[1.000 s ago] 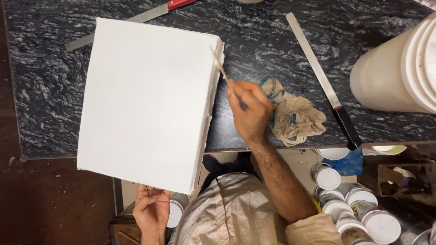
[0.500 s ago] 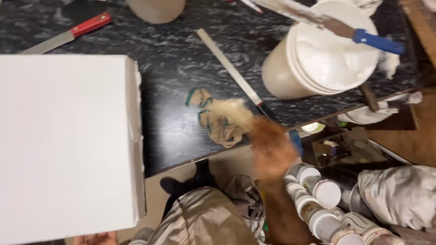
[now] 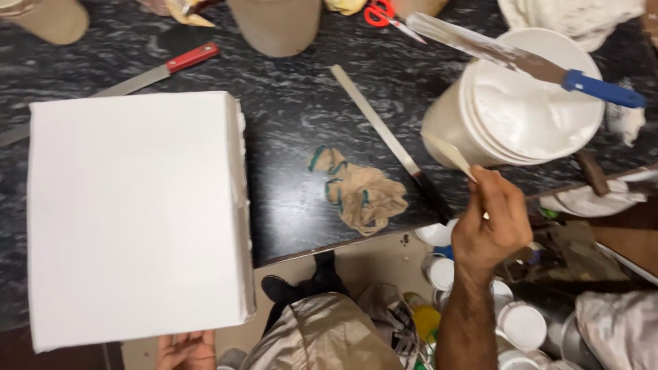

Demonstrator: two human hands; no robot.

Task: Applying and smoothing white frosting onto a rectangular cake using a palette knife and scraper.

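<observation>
A large white canvas lies flat on the dark marbled table. My left hand grips its near edge from below, fingers only partly visible. My right hand is raised off the table's right front corner, shut on a small pale spatula whose blade points up toward a white bucket full of white paste. A blue-handled palette knife rests across the bucket's rim. A crumpled tan rag lies between the canvas and the bucket.
A long metal ruler lies diagonally beside the rag. A red-handled knife sits behind the canvas. Red scissors and tan pots stand at the back. Several white-lidded jars crowd the floor below the table's right.
My right hand left the canvas's right edge with the spatula, passed over the rag, and now is by the white bucket. The view swung right; my left hand stays at the canvas.
</observation>
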